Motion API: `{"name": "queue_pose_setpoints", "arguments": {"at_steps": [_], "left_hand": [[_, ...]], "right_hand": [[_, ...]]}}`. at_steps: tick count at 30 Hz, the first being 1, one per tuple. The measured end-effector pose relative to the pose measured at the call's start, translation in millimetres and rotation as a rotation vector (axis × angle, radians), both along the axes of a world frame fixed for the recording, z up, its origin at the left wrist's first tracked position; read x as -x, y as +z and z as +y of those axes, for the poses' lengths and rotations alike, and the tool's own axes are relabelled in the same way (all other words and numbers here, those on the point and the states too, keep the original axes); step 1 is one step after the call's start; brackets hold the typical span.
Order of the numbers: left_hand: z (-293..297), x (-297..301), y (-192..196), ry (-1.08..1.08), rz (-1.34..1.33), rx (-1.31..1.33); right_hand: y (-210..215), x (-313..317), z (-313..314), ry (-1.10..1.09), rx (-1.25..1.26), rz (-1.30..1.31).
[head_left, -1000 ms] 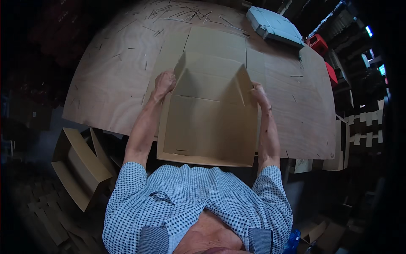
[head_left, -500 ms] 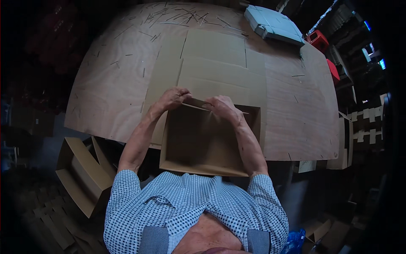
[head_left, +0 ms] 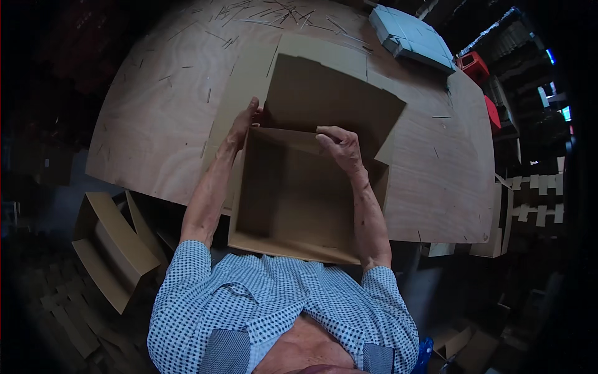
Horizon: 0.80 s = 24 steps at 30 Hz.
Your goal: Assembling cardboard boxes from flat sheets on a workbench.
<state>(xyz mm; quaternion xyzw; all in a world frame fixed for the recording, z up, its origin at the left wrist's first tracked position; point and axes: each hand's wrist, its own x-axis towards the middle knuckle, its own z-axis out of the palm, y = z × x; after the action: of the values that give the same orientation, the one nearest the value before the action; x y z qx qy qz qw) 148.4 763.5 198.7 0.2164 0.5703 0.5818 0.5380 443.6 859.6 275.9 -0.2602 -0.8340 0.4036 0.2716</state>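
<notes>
An open cardboard box [head_left: 299, 193] sits at the near edge of the table, close against my body. Its lid flap [head_left: 330, 93] stands raised at the far side, leaning away from me. My left hand [head_left: 242, 126] grips the far left corner of the box, thumb pointing up, with some fingers hidden by the cardboard. The curled fingers of my right hand [head_left: 341, 148] are at the top edge of the far wall, right of its middle. Inside, the bare brown bottom of the box shows.
A flat cardboard sheet [head_left: 240, 71] lies on the plywood table [head_left: 156, 124] beneath the box. Thin scrap strips [head_left: 286, 14] are scattered at the far edge. A bundled pale stack [head_left: 412, 38] lies far right, near a red plastic thing [head_left: 473, 66]. Another open carton [head_left: 115, 249] stands lower left.
The lid flap has come up at the far side. My left hand has shifted left to the corner, and my right hand has moved slightly right.
</notes>
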Motion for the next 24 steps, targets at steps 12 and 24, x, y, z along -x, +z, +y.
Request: {"name": "queue_pose_setpoints", "arguments": {"at_steps": [12,24], "left_hand": [[-12,-21,14,-0.094,0.026,-0.274],[-9,13,13,-0.601,0.062,-0.14]], "right_hand": [[0,-143,42,-0.993,0.463,0.915],[60,-146,59,-0.003,0.939,-0.113]]}}
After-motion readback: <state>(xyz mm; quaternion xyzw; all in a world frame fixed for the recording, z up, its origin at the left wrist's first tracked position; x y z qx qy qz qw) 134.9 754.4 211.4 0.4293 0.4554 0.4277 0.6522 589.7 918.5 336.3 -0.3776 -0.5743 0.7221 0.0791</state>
